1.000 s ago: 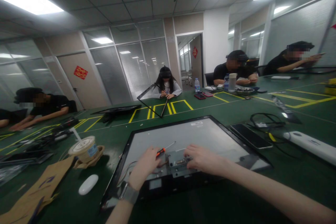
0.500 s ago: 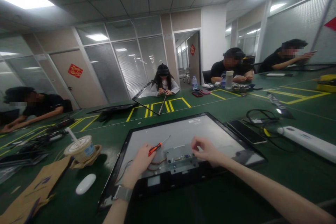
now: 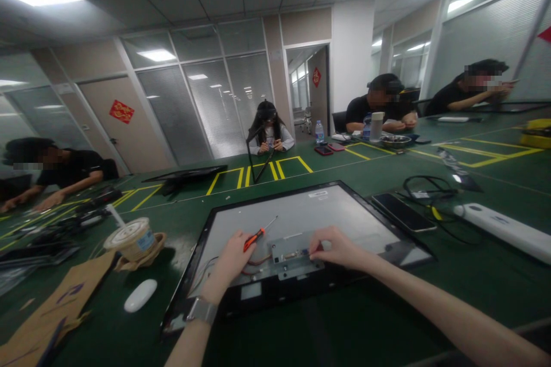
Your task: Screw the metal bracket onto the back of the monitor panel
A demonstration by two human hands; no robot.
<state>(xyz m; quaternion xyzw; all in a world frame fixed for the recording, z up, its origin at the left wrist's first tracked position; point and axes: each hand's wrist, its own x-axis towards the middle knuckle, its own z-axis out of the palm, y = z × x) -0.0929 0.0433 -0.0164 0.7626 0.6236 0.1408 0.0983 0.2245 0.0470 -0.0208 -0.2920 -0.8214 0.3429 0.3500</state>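
A flat monitor panel (image 3: 327,206) lies back side up on the green table in front of me. Near its lower edge sits a small metal circuit box (image 3: 295,258) with thin wires running off to the left. My left hand (image 3: 230,261), with a watch on the wrist, is closed around a small orange-handled screwdriver (image 3: 255,236) whose tip points up and right. My right hand (image 3: 338,246) rests at the right end of the metal box, fingers pinched together on something I cannot make out.
A lidded cup with a straw (image 3: 129,238), a brown paper bag (image 3: 51,309) and a white mouse (image 3: 140,295) lie at left. A phone (image 3: 402,212), black cables (image 3: 426,186) and a white power strip (image 3: 503,232) lie at right. Several other people sit around the table.
My right hand lifted off the metal box, then came down pinched at its right end. The view rose a little. The person across the table turned their frame upright.
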